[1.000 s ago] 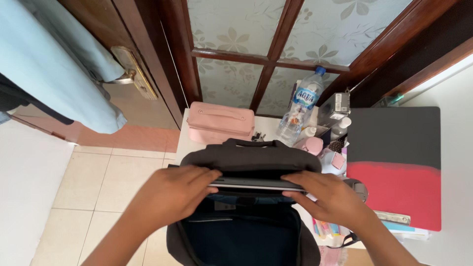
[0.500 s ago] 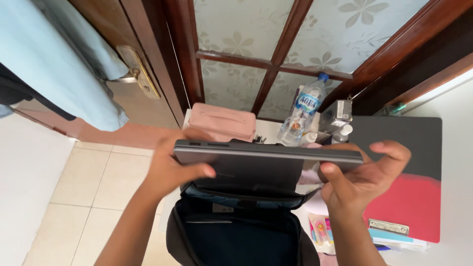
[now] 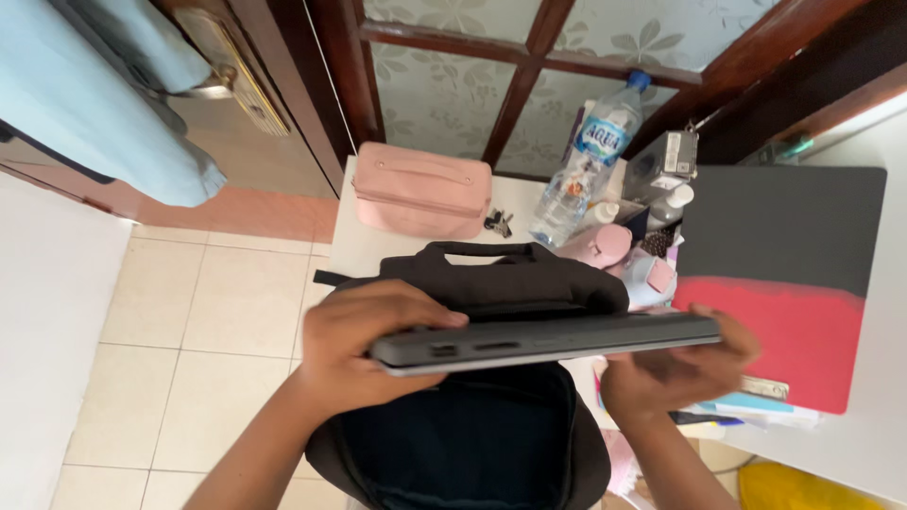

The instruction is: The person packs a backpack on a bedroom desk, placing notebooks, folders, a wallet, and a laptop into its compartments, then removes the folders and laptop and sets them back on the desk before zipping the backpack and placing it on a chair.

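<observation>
change: i see the slim grey closed laptop now tipped flatter than half a second ago, clear above the open black fabric laptop bag | left hand clamps its near corner | right hand cups the far end from below | laptop is out of the bag

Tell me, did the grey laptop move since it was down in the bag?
Yes. The grey laptop came up out of the black bag; both hands hold it level above the opening.
</observation>
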